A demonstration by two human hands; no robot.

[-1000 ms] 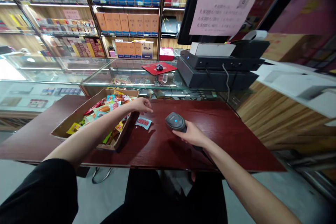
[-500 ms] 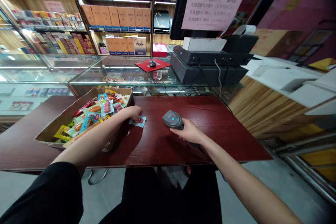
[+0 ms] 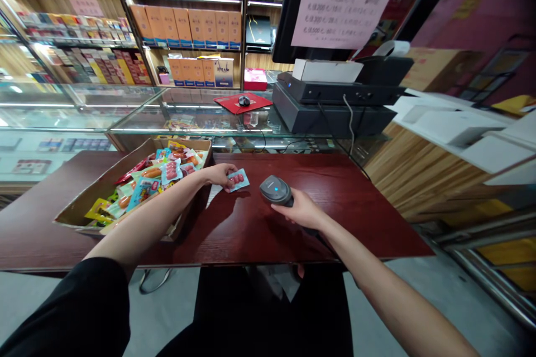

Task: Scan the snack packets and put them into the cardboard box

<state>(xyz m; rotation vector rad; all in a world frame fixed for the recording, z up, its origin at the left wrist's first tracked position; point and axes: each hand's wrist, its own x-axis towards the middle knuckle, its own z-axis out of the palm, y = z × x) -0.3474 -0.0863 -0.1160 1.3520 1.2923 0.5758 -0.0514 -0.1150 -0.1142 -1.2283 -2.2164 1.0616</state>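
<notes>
My left hand is closed on a small light-blue sausage packet with reddish pieces showing through. It holds the packet over the dark red table, just right of a cardboard box full of colourful snack packets. My right hand grips the handle of a grey barcode scanner, and a small blue light glows on its top. The scanner's head points left towards the packet, a short gap apart from it. Beneath my left hand, a pale striped patch shows beside the box; what it is I cannot make out.
Behind the table stands a glass display counter with a mouse on a red mat. A cash drawer and a monitor bearing a pink paper sign are at the back right. Shelves of orange boxes line the wall.
My left hand has lifted the sausage packet and shifted right with it, turning its face more into view. My right hand and the scanner have stayed almost in place.
</notes>
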